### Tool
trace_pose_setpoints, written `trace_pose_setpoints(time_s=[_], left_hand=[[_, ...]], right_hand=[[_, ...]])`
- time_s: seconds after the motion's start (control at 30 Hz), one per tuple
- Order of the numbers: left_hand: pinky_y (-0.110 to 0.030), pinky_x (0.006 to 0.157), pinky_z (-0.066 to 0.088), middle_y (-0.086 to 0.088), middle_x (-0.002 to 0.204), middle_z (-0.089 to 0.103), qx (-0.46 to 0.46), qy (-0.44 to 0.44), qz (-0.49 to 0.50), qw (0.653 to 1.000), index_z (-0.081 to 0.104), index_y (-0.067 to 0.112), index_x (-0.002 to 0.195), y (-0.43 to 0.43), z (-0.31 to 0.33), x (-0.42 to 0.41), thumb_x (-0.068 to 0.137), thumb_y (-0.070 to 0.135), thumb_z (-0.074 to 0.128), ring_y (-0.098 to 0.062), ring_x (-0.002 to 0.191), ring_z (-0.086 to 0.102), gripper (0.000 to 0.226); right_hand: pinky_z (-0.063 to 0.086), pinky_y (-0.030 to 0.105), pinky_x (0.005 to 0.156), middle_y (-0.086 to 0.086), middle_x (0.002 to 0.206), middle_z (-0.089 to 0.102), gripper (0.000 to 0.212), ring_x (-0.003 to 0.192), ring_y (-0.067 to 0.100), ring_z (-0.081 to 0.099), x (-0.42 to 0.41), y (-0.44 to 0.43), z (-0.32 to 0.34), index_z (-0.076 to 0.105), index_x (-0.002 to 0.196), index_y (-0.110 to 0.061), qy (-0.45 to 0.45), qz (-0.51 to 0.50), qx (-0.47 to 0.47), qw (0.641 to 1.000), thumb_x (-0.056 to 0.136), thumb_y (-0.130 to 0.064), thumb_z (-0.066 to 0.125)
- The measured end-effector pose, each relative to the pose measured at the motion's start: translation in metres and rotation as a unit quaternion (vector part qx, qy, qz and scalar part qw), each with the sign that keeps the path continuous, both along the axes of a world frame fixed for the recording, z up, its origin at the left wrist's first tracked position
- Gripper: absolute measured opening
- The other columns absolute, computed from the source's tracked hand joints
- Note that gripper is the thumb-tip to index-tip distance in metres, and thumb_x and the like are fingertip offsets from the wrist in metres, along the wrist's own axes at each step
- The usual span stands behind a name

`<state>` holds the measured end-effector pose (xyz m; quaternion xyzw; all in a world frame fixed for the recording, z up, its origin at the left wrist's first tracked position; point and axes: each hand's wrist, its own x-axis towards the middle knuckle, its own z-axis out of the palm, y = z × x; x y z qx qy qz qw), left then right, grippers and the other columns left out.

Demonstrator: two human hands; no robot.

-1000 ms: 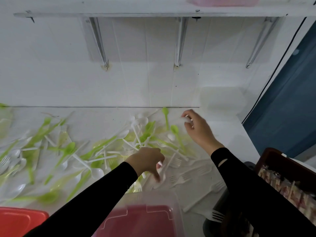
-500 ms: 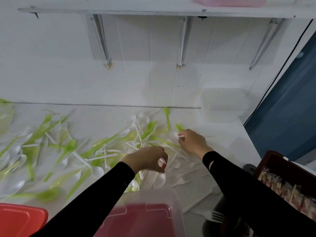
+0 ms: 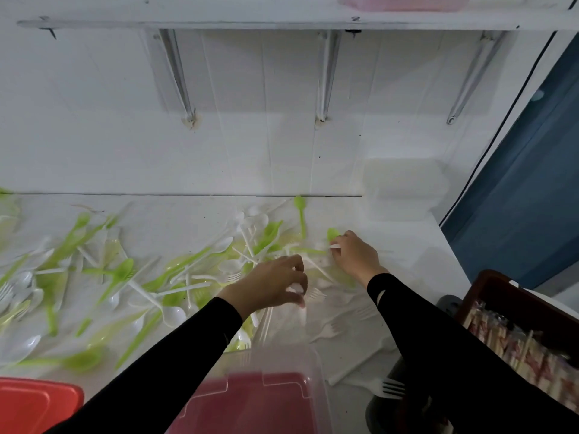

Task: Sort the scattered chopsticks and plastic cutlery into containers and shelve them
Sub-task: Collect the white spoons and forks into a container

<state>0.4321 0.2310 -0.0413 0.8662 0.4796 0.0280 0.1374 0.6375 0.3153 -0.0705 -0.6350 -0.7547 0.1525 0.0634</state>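
Sorting looks barely begun: left hand (image 3: 269, 286) and right hand (image 3: 357, 258) each pinch white cutlery (image 3: 334, 246), while green spoons (image 3: 122, 270) litter the worktop (image 3: 188, 220) toward 9 o'clock.

— Where are your hands right now?
— Both my arms reach forward in black sleeves (image 3: 175, 364), wrists bare. My left hand (image 3: 269, 285) is palm down, knuckles up, fingers curled under and gripping white cutlery (image 3: 297, 289).
— And the other one?
— My right hand (image 3: 355, 256) sits a little farther out and to the right, back of the hand up, thumb and forefinger pinching a white piece (image 3: 334, 246). The two hands are near each other but apart.
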Motion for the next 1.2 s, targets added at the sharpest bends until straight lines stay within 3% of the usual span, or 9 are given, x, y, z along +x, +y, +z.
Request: trace_pose_setpoints(time_s=[0.1,0.23,0.4,0.57,0.73,0.8,0.9,1.07,1.2], left_hand=[[-0.024,0.074,0.044,0.012,0.095,0.055,0.014,-0.198,0.062,0.978,0.067,0.024,0.092,0.002,0.003,-0.005,0.082,0.048,0.068,0.000,0.086,0.054,0.026],[-0.016,0.055,0.036,0.009,0.064,0.052,0.042,-0.379,0.216,0.899,0.054,0.014,0.085,0.003,0.016,-0.008,0.091,0.024,0.068,-0.004,0.055,0.045,0.019],[-0.020,0.066,0.048,0.000,0.084,0.069,0.085,-0.511,0.304,0.799,0.044,0.016,0.102,0.009,0.023,-0.023,0.100,0.011,0.050,-0.005,0.066,0.062,0.008],[-0.021,0.061,0.050,0.003,0.106,0.066,0.136,-0.520,0.317,0.782,0.046,0.023,0.133,0.009,0.024,-0.035,0.102,0.007,0.038,-0.012,0.065,0.059,0.036],[-0.019,0.069,0.045,0.013,0.095,0.062,0.165,-0.541,0.362,0.741,0.057,0.021,0.110,0.007,0.033,-0.033,0.100,0.023,0.055,-0.007,0.073,0.056,0.011],[-0.024,0.061,0.044,0.011,0.076,0.061,0.121,-0.558,0.380,0.727,0.063,0.020,0.096,0.007,0.044,-0.035,0.096,0.035,0.061,-0.009,0.061,0.053,0.016],[-0.020,0.049,0.039,0.007,0.056,0.058,0.054,-0.510,0.363,0.778,0.064,0.014,0.075,0.006,0.063,-0.042,0.095,0.044,0.059,-0.007,0.049,0.046,0.036],[-0.019,0.051,0.041,0.002,0.064,0.067,-0.043,-0.334,0.327,0.883,0.066,0.013,0.071,-0.011,0.066,-0.082,0.085,0.048,0.071,-0.009,0.049,0.045,0.038],[-0.028,0.072,0.049,0.006,0.078,0.066,-0.109,-0.102,0.289,0.946,0.066,0.027,0.072,-0.030,0.031,-0.120,0.076,0.045,0.079,-0.010,0.072,0.058,0.023]], right_hand=[[0.047,0.035,0.087,0.006,0.122,0.049,0.033,0.109,0.027,0.059,0.003,0.001,0.001,0.063,0.124,-0.020,-0.009,-0.015,-0.011,1.000,0.097,-0.032,0.047],[0.045,0.032,0.080,0.003,0.129,0.041,0.034,0.105,0.024,0.059,0.003,0.001,0.001,0.059,0.128,-0.019,0.010,-0.008,0.033,0.999,0.096,-0.032,0.052],[0.034,0.036,0.097,-0.004,0.149,0.039,0.045,0.121,0.025,0.053,-0.003,0.003,0.001,0.042,0.146,-0.034,-0.092,0.096,0.020,0.991,0.102,-0.028,0.042],[0.033,0.036,0.102,-0.001,0.150,0.038,0.049,0.127,0.027,0.044,-0.006,0.003,-0.001,0.038,0.148,-0.029,-0.110,0.122,-0.009,0.986,0.100,-0.024,0.042],[0.036,0.035,0.104,0.006,0.147,0.043,0.054,0.128,0.029,0.045,-0.011,-0.001,0.004,0.036,0.149,-0.019,-0.038,0.098,-0.022,0.994,0.096,-0.016,0.046],[0.039,0.035,0.099,0.007,0.139,0.051,0.047,0.123,0.028,0.049,-0.012,-0.002,0.007,0.045,0.142,-0.016,0.012,0.084,-0.004,0.996,0.095,-0.019,0.049],[0.042,0.033,0.084,0.007,0.119,0.059,0.035,0.110,0.027,0.054,-0.015,-0.004,0.014,0.054,0.123,-0.010,0.118,0.053,0.024,0.991,0.093,-0.027,0.056],[0.046,0.039,0.079,0.005,0.103,0.063,0.022,0.092,0.028,0.054,-0.035,-0.015,0.028,0.058,0.102,-0.008,0.212,0.112,0.126,0.963,0.089,-0.023,0.066],[0.041,0.033,0.066,-0.004,0.078,0.050,0.025,0.076,0.022,0.049,-0.063,-0.034,0.047,0.054,0.098,-0.007,0.253,0.155,0.150,0.943,0.083,-0.018,0.071]])
